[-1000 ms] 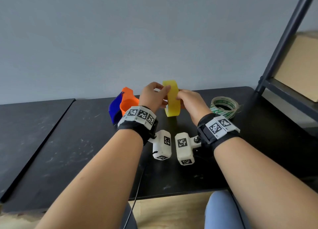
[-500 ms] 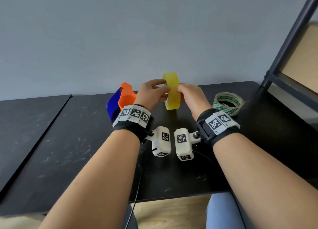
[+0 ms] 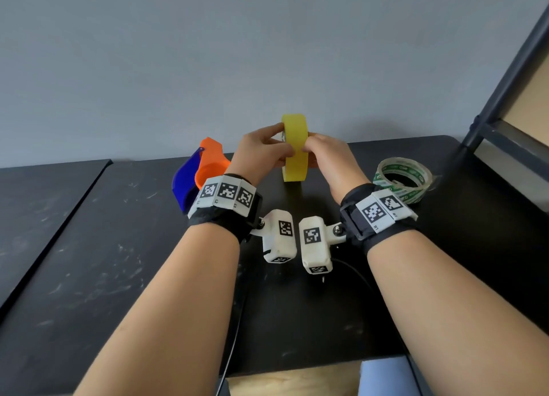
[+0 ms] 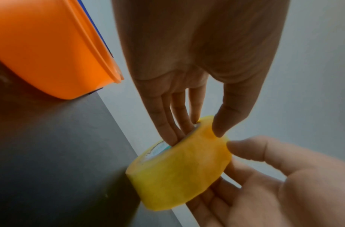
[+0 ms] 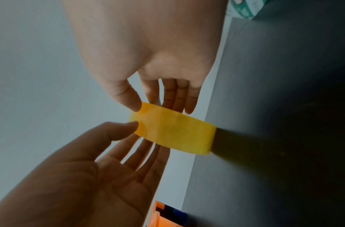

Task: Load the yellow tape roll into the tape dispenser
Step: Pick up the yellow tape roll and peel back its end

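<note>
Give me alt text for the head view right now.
Both hands, left hand and right hand, hold the yellow tape roll upright on edge above the black table. The orange-and-blue tape dispenser sits left, a clear tape roll right.

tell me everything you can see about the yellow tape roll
The yellow tape roll is a wide, translucent-looking band wound on a core with a pale inner lining. It is held on edge above the black table. The left hand and right hand pinch it from opposite sides, thumbs on the outer band, left fingers at the core opening.
</note>
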Available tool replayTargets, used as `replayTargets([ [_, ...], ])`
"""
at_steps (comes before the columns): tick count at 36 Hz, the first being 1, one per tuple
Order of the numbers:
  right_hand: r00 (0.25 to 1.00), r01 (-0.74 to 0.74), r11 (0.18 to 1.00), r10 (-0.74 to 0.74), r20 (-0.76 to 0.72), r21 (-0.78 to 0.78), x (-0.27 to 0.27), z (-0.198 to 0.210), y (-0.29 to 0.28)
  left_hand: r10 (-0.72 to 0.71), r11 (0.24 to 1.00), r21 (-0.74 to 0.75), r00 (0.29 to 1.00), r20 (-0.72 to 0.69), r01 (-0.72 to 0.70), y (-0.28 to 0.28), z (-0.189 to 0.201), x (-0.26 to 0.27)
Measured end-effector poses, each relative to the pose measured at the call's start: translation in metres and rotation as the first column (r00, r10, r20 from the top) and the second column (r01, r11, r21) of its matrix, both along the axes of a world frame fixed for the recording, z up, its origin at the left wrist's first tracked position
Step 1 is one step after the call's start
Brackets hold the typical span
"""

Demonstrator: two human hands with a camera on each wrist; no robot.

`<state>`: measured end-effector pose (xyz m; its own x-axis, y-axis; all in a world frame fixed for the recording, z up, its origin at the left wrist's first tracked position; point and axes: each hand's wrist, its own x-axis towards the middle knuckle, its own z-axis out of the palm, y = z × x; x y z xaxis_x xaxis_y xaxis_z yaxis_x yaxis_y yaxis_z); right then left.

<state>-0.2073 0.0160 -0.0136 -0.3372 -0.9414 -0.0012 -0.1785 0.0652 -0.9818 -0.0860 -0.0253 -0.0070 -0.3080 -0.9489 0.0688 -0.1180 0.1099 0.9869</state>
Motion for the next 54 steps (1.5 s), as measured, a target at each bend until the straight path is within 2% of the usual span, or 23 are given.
replayTargets([
  [12, 0.996, 0.089, 0.995, -0.089, 0.004, 0.047, -0.012, 0.005, -0.032, -0.031, 1.000, 0.001, 0.999, -0.035, 0.031, -0.019, 0.003, -0.005],
  [16, 1.000, 0.015, 1.000, -0.015, 0.022, -0.011, -0.014, 0.004, -0.035, -0.012, 1.000, -0.014, 0.998, -0.068, 0.011, -0.025, 0.004, -0.007],
  [22, 0.994, -0.096, 0.992, 0.092, -0.056, -0.085, -0.017, 0.016, -0.039, 0.033, 0.997, -0.067, 0.992, -0.125, -0.041, -0.032, 0.009, -0.008],
  [29, 0.992, -0.104, 0.984, 0.093, -0.081, -0.142, -0.012, 0.026, -0.047, 0.102, 0.985, -0.119, 0.978, -0.181, -0.124, -0.040, 0.018, -0.001],
  [39, 0.987, -0.135, 0.977, 0.120, -0.103, -0.163, -0.010, 0.023, -0.054, 0.053, 0.985, -0.160, 0.998, -0.042, -0.059, -0.042, 0.026, 0.006],
  [46, 0.994, -0.106, 0.976, 0.103, -0.026, -0.189, -0.012, 0.032, -0.061, -0.046, 0.992, -0.117, 0.997, -0.067, 0.038, -0.039, 0.031, 0.008],
  [54, 0.977, -0.212, 0.957, 0.208, -0.041, -0.198, -0.018, 0.034, -0.059, -0.061, 0.990, -0.131, 0.992, -0.109, 0.046, -0.034, 0.034, 0.003],
])
